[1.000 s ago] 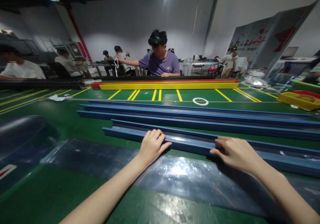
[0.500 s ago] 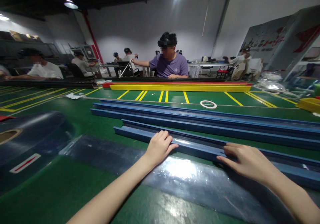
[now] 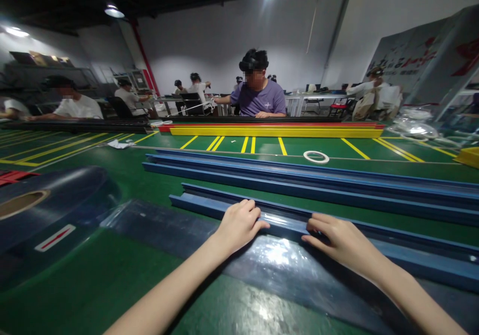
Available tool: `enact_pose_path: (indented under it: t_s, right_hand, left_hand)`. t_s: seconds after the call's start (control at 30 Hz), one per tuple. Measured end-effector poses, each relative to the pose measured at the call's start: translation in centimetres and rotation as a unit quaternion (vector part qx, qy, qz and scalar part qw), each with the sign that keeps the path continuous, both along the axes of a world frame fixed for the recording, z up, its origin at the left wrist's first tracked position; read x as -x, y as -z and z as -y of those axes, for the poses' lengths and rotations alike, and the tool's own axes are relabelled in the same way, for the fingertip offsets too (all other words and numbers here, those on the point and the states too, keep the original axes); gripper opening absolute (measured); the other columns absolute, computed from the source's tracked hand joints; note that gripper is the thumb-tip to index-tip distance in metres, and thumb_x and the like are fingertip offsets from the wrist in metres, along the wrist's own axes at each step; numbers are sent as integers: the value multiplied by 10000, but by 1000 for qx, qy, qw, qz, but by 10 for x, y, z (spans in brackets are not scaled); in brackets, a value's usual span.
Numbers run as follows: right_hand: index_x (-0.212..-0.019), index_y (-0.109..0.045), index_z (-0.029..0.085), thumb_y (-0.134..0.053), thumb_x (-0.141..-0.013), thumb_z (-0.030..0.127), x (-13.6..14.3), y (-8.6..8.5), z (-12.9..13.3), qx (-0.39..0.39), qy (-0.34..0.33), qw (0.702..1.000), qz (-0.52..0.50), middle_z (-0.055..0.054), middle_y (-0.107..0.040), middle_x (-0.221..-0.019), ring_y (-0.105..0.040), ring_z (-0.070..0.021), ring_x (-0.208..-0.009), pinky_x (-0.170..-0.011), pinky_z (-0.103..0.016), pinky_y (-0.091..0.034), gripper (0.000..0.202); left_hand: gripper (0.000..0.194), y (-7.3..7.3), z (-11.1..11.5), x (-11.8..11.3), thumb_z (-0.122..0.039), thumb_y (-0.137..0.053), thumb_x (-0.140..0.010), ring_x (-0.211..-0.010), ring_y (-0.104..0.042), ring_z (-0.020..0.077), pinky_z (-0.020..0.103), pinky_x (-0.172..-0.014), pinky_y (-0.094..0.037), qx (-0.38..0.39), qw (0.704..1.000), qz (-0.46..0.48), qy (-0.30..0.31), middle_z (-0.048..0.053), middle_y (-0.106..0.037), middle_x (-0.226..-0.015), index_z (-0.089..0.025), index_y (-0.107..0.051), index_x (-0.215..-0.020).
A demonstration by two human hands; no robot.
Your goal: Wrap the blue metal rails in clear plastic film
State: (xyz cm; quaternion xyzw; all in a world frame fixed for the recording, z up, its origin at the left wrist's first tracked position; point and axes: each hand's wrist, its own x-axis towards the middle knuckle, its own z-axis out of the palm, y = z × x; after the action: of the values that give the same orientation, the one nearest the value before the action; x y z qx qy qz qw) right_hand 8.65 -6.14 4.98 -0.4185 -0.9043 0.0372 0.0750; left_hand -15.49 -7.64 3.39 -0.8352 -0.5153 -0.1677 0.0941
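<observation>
A long blue channel profile [image 3: 204, 204] lies across the green table in front of me, with raised walls along both long sides. My left hand [image 3: 240, 225] is closed over its near wall, fingers inside the trough and thumb at the front. Farther right, my right hand [image 3: 335, 236] grips the same wall, fingertips curled into the channel and thumb outside. Between the hands, a shiny surface shows in the trough. Just in front of the channel lies a flat strip of clear plastic film [image 3: 164, 229], running from a large film roll [image 3: 80, 190] at the left.
More blue profiles [image 3: 232, 172] lie parallel behind the near one. A white tape ring [image 3: 316, 157] rests beyond them, before a yellow profile [image 3: 277, 132]. A person in a purple shirt [image 3: 262, 99] sits across the table holding a white strip. Bagged material [image 3: 417, 123] lies at far right.
My right hand has slid left along the blue channel, closer to my left hand. My left hand stays at nearly the same place. The view has shifted slightly.
</observation>
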Motion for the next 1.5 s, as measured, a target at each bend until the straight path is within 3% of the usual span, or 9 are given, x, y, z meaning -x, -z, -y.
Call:
enact_pose_path:
  t_s: [0.43,0.63,0.9,1.1,1.27,1.5]
  right_hand:
    - [-617,-474,188,-356,-834,403,13,-13,9,22,-9,999,39,-15,-541,-638,-498,-118,-559,-520,-236,-292,327]
    - [-682,-520,191,-338,-846,370,20,-10,7,38,-36,997,51,-21,-569,-695,-534,-135,-626,-549,-240,-315,303]
    - [-746,-554,186,-328,-847,352,41,-9,3,27,-71,992,97,-42,-597,-729,-558,-153,-638,-544,-258,-322,298]
    - [-766,-560,180,-333,-846,365,64,-14,-1,28,-96,988,116,-50,-613,-760,-570,-159,-660,-544,-256,-329,303]
    - [-758,-544,186,-337,-848,358,84,-13,-5,26,-123,986,106,-40,-610,-761,-569,-153,-658,-549,-251,-335,283]
    - [-749,-529,182,-328,-850,345,106,-9,-8,15,-141,984,104,-42,-603,-759,-560,-147,-639,-551,-252,-340,278]
  left_hand:
    - [315,-2,17,6,-440,-415,-828,-729,-501,143,250,-616,-393,17,999,1,42,11,-529,-730,-182,-554,-711]
    - [219,-4,18,32,-339,-412,-852,-795,-516,137,254,-723,-392,15,997,58,53,12,-580,-833,-197,-580,-854]
    - [302,-14,4,103,-304,-342,-851,-733,-559,140,216,-647,-368,23,975,121,-185,14,-623,-750,-197,-591,-718]
    - [341,-22,3,140,-383,-308,-818,-699,-576,168,213,-536,-325,108,936,55,-332,9,-639,-716,-229,-572,-667]
    - [334,-15,1,155,-336,-296,-787,-757,-589,191,224,-583,-374,159,909,58,-381,30,-657,-793,-229,-607,-726]
    - [382,-7,-2,151,-296,-250,-798,-791,-598,214,267,-651,-420,151,894,51,-419,57,-659,-846,-217,-623,-815]
